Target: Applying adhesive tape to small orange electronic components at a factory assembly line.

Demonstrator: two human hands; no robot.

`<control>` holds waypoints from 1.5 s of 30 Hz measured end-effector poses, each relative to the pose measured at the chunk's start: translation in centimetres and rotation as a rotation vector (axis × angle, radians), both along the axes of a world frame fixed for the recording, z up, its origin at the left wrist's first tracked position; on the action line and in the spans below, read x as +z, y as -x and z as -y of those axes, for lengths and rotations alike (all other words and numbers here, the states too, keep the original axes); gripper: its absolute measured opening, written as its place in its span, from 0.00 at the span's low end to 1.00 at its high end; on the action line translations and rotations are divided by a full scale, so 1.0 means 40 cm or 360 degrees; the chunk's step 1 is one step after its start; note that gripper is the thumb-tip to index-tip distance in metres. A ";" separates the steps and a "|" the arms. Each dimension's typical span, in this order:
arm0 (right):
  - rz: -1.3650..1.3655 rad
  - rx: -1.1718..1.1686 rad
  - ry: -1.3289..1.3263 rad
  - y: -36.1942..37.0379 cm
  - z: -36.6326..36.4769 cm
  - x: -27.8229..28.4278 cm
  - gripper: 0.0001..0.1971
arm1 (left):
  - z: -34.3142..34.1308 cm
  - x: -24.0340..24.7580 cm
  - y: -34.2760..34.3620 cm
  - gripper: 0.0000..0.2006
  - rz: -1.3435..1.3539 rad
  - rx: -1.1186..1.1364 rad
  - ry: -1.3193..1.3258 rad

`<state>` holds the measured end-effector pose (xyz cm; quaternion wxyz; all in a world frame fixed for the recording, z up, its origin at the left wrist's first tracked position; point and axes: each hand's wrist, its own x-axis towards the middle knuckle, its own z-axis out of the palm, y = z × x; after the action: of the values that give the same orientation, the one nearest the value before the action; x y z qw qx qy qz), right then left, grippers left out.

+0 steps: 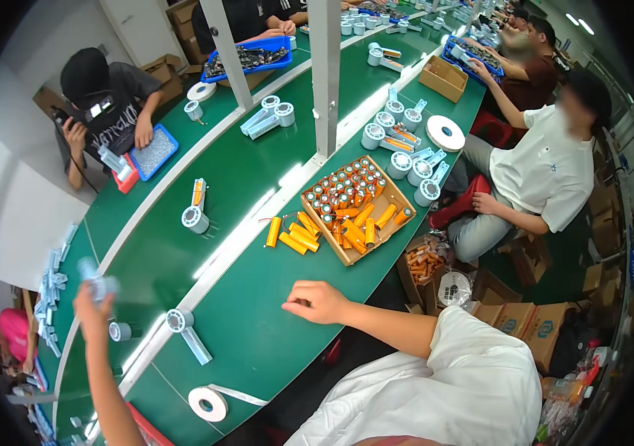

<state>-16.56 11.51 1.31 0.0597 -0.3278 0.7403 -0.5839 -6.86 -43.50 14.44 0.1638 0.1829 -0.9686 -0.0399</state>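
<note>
At the far left, my left hand (pixel 94 311) is raised over the green conveyor belt, its fingers closed on a light blue plastic housing (pixel 97 279) blurred by motion. My right hand (pixel 317 302) rests curled on the green work table (pixel 257 334), with nothing visible in it. Between my hands lies another light blue housing with a round head and a handle (pixel 189 334), at the belt's edge. Beyond my right hand, a cardboard tray (pixel 346 256) holds many orange cylindrical battery cells. Several loose orange cells (pixel 298 239) lie beside it.
A roll of white tape (pixel 207 404) lies at the table's near edge. On the belt sits a housing with an orange cell in its handle (pixel 195 215). More housings (pixel 406 160) and a white roll (pixel 445 133) stand beyond the tray. A metal post (pixel 324 82) rises beside the belt. Co-workers sit around.
</note>
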 end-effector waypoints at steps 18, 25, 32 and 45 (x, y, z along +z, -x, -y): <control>0.0251 -0.0057 0.0426 0.007 -0.016 -0.019 0.12 | -0.878 -0.065 -0.018 0.37 0.1053 -0.0899 0.0388; 0.0174 0.0022 0.0393 0.015 -0.013 -0.028 0.13 | -0.861 -0.140 0.006 0.37 0.1084 -0.0238 -0.0386; 0.0300 -0.0036 0.0428 0.017 -0.018 -0.023 0.12 | -0.779 -0.090 0.041 0.39 0.1229 -0.0755 -0.0017; 0.0276 0.0029 0.0321 0.012 -0.039 -0.006 0.13 | -0.809 -0.113 -0.115 0.28 0.0430 -0.0515 0.0411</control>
<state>-17.06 13.06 1.06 0.0955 -0.2872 0.6668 -0.6811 -2.27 -11.16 9.91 0.0463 0.0066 -0.9954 0.0834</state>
